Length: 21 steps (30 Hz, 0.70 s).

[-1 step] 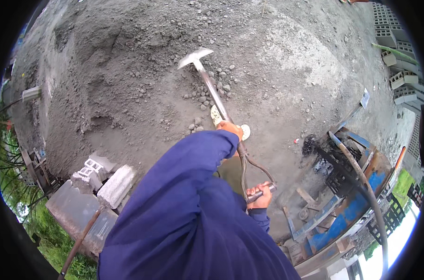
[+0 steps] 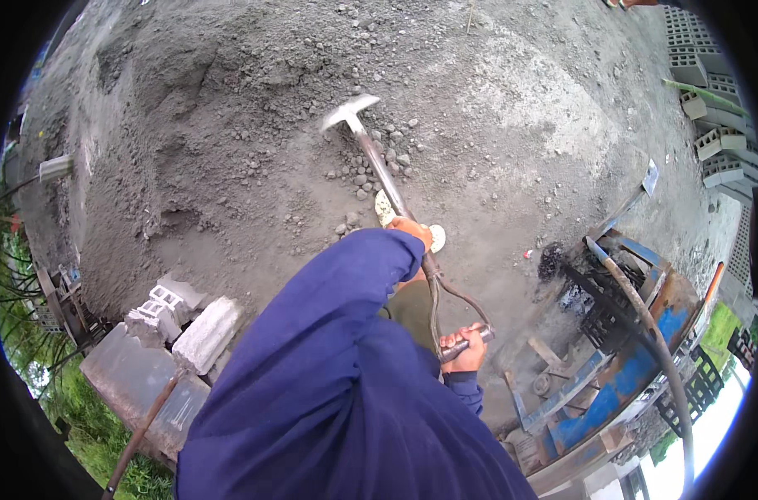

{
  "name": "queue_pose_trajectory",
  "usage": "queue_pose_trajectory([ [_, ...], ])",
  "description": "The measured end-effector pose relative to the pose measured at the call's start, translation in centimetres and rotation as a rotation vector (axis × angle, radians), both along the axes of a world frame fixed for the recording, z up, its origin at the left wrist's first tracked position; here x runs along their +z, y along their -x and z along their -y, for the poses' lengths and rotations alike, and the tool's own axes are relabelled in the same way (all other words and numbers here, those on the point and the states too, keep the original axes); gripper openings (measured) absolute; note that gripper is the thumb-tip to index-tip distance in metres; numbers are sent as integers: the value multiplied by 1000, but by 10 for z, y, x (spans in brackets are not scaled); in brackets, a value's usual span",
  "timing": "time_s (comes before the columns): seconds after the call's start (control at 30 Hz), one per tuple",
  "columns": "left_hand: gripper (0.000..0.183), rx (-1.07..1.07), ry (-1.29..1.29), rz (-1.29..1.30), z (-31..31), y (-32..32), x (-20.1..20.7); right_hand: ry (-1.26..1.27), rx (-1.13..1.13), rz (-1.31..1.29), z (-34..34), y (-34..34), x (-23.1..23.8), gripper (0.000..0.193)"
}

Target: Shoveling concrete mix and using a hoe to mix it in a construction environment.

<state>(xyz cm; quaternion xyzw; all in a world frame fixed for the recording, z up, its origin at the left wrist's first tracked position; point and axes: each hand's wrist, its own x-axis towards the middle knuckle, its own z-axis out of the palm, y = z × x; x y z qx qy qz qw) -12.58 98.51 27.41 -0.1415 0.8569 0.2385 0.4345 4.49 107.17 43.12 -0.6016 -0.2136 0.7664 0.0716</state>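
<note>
Both my hands are closed on a long shovel with a metal shaft and a D-shaped handle. My left hand wraps round the shaft about midway, partly covered by the dark blue sleeve. Lower down, my right hand grips the crossbar of the handle. The pale shovel blade, seen nearly edge-on, is at the foot of a grey sand and gravel heap, beside loose stones. No load shows on the blade; its far side is hidden. My pale, speckled shoes stand either side of the shaft.
At right stands a rusty blue metal machine frame with a bent pipe. Hollow blocks are stacked at far right. Left of me, broken blocks lie by a metal sheet and a wooden pole.
The shovel blade has shifted slightly toward me. Both hands keep their hold on the shovel.
</note>
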Motion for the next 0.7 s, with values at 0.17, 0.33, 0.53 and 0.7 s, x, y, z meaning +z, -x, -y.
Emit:
queue_pose_trajectory([
  [0.17,63,-30,-40,-24,-13,-57,24,-158,84,180,-16,-35,46,16],
  [0.33,61,139,286,242,-52,-92,34,-255,175,147,-33,-46,84,12],
  [0.53,65,382,-7,100,-53,-52,47,-145,124,5,-53,-32,71,12],
  [0.7,66,342,19,156,-77,-24,38,-3,132,16,-71,-26,40,14],
])
